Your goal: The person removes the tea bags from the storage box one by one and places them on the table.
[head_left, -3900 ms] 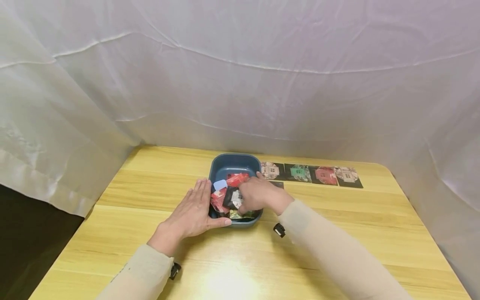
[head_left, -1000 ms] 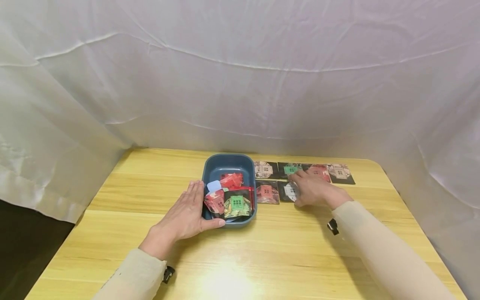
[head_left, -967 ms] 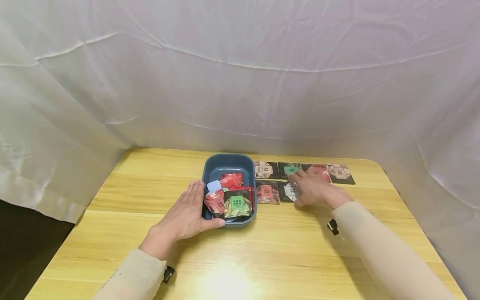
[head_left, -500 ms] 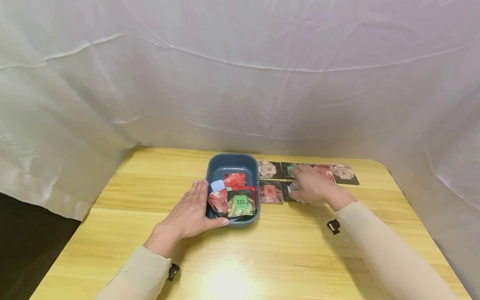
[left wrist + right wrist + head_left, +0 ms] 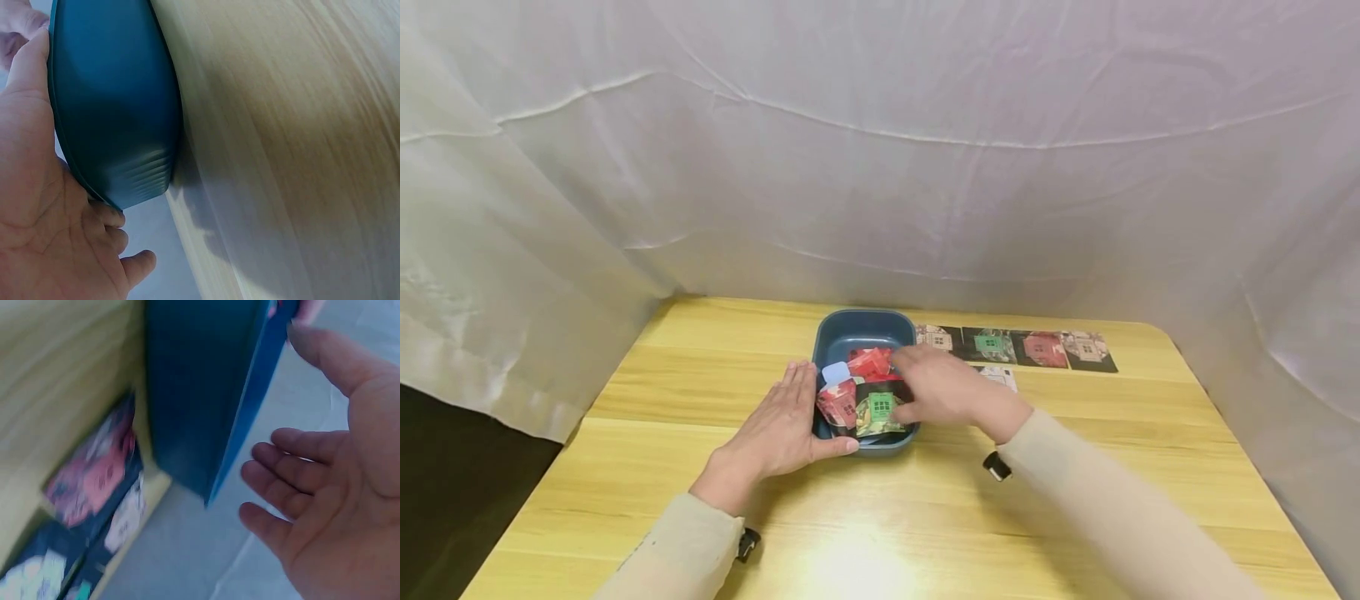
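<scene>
A dark blue bin (image 5: 859,317) holds a green-labelled sachet (image 5: 880,408), a pink-labelled sachet (image 5: 838,407), a red sachet (image 5: 870,362) and a light blue flat piece (image 5: 837,372). My left hand (image 5: 772,429) lies straight-fingered along the bin's left side, thumb over the near rim. Above the bin's right rim, my right hand (image 5: 955,387) has its fingers spread and loosely bent, with nothing held, as the right wrist view shows. Partly hidden behind it, a white-labelled sachet (image 5: 998,377) lies on the table; a pink-labelled sachet (image 5: 94,478) shows in the right wrist view.
Along the back of the wooden table (image 5: 880,517), right of the bin, several flat sachets form a row, among them a green-labelled one (image 5: 992,345) and a red one (image 5: 1041,349). A pale curtain (image 5: 880,183) hangs behind and at both sides.
From the bin, my right hand went right, placed the white-labelled sachet in a second row and adjusted it, then returned left over the bin. My left hand has stayed at the bin.
</scene>
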